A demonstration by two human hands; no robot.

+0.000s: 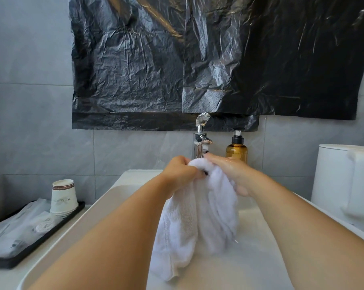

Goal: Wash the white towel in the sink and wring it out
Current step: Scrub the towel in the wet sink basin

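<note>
1. The white towel point(194, 218) is hanging bunched over the sink point(258, 260), just below the tap point(201, 141).
2. The left hand point(182, 171) is gripping its top with curled fingers.
3. The right hand point(233, 174) is pressing straight fingers on it.
4. A soap bottle point(237, 149) is standing beside the tap.

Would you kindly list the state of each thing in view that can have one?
Towel: bunched, hanging into the sink.
Left hand: gripping the towel top.
Right hand: wet, laid against the towel.
Tap: flow not visible.
Soap bottle: upright.
Cups: stacked upside down on tray.
</note>
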